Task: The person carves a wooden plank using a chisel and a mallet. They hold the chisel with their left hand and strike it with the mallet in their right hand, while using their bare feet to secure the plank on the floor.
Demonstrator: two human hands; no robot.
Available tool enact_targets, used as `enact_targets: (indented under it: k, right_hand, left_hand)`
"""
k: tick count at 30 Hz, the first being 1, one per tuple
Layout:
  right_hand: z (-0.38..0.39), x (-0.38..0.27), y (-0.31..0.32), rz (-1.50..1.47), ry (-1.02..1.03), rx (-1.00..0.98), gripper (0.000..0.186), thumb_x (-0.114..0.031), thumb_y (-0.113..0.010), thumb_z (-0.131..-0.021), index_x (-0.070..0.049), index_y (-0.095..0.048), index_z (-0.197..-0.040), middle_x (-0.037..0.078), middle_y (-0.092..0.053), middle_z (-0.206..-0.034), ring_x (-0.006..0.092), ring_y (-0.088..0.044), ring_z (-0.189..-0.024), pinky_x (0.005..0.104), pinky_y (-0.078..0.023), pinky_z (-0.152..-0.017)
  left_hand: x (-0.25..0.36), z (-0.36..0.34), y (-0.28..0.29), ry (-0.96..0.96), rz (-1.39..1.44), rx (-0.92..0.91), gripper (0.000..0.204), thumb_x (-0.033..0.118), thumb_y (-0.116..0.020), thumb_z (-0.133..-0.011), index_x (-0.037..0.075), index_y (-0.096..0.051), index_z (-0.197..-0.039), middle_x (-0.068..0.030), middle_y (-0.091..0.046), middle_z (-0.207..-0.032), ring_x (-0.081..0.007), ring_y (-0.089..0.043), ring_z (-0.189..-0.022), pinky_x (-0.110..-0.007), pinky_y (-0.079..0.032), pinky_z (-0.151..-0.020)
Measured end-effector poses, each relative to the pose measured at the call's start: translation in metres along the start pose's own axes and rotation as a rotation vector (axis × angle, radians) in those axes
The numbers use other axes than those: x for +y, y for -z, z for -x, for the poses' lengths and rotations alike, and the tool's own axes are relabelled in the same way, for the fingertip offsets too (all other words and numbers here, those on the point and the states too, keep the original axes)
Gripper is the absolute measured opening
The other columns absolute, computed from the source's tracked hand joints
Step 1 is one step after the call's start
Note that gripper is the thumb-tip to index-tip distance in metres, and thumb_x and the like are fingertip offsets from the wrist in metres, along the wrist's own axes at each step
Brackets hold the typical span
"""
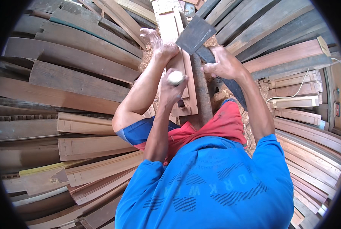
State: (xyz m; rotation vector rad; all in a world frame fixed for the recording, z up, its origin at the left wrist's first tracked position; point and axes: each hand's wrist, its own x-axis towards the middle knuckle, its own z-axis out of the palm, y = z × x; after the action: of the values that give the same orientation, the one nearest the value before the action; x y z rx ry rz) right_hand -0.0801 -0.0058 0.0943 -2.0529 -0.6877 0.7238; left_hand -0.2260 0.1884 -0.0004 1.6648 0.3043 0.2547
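Observation:
My left hand (172,91) is closed around a chisel-like tool whose pale round handle end (176,78) points up at me; its blade is hidden. It stands on a long pale wooden frame piece (169,19) that runs away from me. My right hand (224,64) grips the dark handle of a hatchet (195,34), its flat grey head raised just beyond and right of the chisel. My bare left foot (157,41) presses on the frame piece further out.
Stacks of curved and straight wooden planks (75,80) lie all around on both sides. Sawdust and shavings (147,57) cover the floor near the foot. A white cable (292,93) runs over moulded pieces at the right.

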Motion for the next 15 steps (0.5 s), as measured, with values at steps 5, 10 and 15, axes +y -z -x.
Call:
enact_targets:
  k: [5, 10, 15]
  right_hand:
    - [0.067, -0.073, 0.009, -0.099, 0.246, 0.395, 0.043, -0.02, -0.083, -0.082, 0.002, -0.065, -0.114, 0.011, -0.071, -0.098, 0.0149, -0.067, -0.077, 0.0335, -0.056, -0.07]
    - [0.106, -0.097, 0.011, -0.298, 0.411, 0.603, 0.033, -0.017, -0.084, -0.084, -0.001, -0.066, -0.108, 0.0, -0.067, -0.089, 0.0084, -0.061, -0.078, 0.0266, -0.052, -0.073]
    - [0.139, -0.112, 0.02, -0.347, 0.57, 0.736, 0.029, -0.001, -0.076, -0.087, 0.002, -0.061, -0.111, 0.007, -0.065, -0.077, 0.0124, -0.061, -0.062, 0.0271, -0.05, -0.057]
  left_hand:
    - [0.018, 0.038, 0.034, -0.161, 0.284, 0.211, 0.017, 0.007, -0.07, -0.097, 0.007, -0.054, -0.104, 0.0008, -0.06, -0.073, -0.0065, -0.061, -0.063, -0.022, -0.05, -0.053]
    - [0.02, 0.046, 0.024, 0.011, 0.167, 0.036, 0.017, 0.008, -0.074, -0.094, 0.005, -0.057, -0.095, 0.0011, -0.059, -0.071, -0.0052, -0.059, -0.063, -0.022, -0.048, -0.055]
    - [0.008, 0.04, 0.012, -0.247, -0.073, 0.094, 0.017, 0.01, -0.071, -0.097, 0.006, -0.056, -0.093, 0.0011, -0.058, -0.068, -0.0048, -0.058, -0.058, -0.022, -0.047, -0.051]
